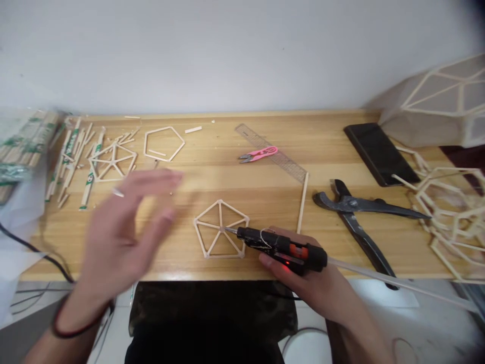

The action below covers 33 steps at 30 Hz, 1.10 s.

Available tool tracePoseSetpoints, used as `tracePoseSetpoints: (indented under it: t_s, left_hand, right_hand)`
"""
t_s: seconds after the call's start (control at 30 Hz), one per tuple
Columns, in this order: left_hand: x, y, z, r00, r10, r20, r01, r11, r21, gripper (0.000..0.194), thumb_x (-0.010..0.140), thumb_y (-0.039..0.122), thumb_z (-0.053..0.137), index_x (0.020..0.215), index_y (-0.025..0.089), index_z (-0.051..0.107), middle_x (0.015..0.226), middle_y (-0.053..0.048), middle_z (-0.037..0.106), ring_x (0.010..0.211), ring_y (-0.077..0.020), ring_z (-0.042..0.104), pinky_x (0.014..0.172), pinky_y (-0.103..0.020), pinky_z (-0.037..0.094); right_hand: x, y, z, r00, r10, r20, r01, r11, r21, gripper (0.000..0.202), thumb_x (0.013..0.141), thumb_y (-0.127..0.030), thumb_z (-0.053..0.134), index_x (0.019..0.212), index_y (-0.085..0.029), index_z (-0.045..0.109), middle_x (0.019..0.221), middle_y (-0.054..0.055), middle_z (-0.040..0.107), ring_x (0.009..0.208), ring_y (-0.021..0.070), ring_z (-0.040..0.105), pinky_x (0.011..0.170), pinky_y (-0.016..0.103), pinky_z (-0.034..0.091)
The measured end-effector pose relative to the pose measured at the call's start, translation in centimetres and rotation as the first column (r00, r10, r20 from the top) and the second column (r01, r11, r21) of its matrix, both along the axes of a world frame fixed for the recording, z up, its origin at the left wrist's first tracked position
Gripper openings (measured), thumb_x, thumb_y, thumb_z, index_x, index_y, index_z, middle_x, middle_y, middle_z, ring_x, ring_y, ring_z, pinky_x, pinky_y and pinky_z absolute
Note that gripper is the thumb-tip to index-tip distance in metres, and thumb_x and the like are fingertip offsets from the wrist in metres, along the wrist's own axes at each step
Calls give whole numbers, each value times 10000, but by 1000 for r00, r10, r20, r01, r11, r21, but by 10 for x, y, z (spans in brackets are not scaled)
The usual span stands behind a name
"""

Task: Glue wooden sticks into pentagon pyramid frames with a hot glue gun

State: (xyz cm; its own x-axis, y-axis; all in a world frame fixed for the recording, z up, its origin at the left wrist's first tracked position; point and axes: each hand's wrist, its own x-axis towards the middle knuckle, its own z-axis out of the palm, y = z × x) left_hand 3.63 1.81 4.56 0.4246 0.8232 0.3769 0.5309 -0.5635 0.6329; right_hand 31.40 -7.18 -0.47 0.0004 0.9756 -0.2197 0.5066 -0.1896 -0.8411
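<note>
Pale wooden spoked pentagon (221, 229) lies near centre, hub at the tip of the black plastic glue gun (278, 243). Right hand (322, 289) grasps the gun; left hand (117, 242) hovers, fingers parted, released. Risk: jerking the gun could skew spokes.

Near the bench's (212, 177) front edge, the right hand (316, 285) grips a glue gun (280, 247), its tip at the hub of a spoked wooden pentagon (221, 228). The left hand (123, 230), blurred, hovers open toward the left edge. Pink snips (261, 153) lie across a clear ruler (291, 165); pliers (354, 205) overhang the front edge.
</note>
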Motion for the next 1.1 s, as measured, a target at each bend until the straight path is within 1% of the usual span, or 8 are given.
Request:
tracePoseSetpoints:
  t_s: [0.07,0.13,0.2,0.3,0.47,0.63,0.93,1.1]
  left_hand:
    - [10,-6,-16,989,-135,-63,131,989,-63,328,1031,223,631,1353,284,645,1425,-55,691,1363,-253,638,1176,-492,538]
    - [20,-11,-32,959,-260,-115,245,961,-131,395,1035,208,608,1426,261,595,1546,-81,618,1486,-266,543,1237,-505,493]
    - [25,-14,-44,943,-302,-137,284,949,-137,436,1037,172,578,1466,250,562,1574,-78,602,1535,-257,488,1291,-534,426]
    - [26,-12,-52,934,-320,-159,299,944,-141,438,1040,158,556,1473,227,559,1582,-69,600,1559,-248,455,1309,-539,399]
    - [24,-10,-57,911,-338,-236,317,940,-123,509,993,117,566,1498,180,554,1614,-71,568,1563,-258,448,1324,-538,363]
    - [25,-11,-60,915,-321,-242,302,946,-114,499,1003,139,557,1502,149,557,1617,-67,566,1566,-236,443,1336,-493,345]
    - [25,-11,-62,919,-321,-229,302,947,-112,511,1002,140,560,1513,146,551,1620,-61,563,1567,-224,441,1338,-480,340]
    - [25,-12,-63,917,-322,-236,305,946,-106,508,1007,147,555,1516,138,551,1630,-48,552,1575,-216,426,1345,-467,330]
  right_hand:
    - [-1,1,2,1000,19,-3,-19,1000,-11,253,915,-442,676,747,-252,675,670,4,645,590,191,578,523,294,450]
    - [-1,2,3,999,38,-4,-38,999,-22,250,918,-443,677,762,-247,681,691,9,658,603,193,583,534,296,455]
    - [-1,2,3,999,42,-1,-42,999,-25,261,909,-453,691,750,-246,671,674,8,645,591,190,568,529,295,447]
    - [-2,3,4,999,52,-11,-53,998,-38,275,908,-454,693,739,-241,651,658,1,626,592,182,556,533,288,436]
    - [-2,4,7,998,65,-25,-67,995,-77,351,954,-479,620,715,-223,593,647,-5,572,590,166,516,534,285,405]
    - [-2,3,6,996,86,12,-84,991,-102,394,967,-539,611,749,-211,612,688,5,589,621,172,529,558,295,403]
    - [-7,5,8,995,92,40,-88,992,-89,372,972,-499,611,729,-219,591,643,-15,563,581,159,498,532,290,386]
    - [-8,5,8,993,98,66,-94,993,-68,346,976,-474,610,740,-221,606,663,-4,616,590,168,547,543,293,409]
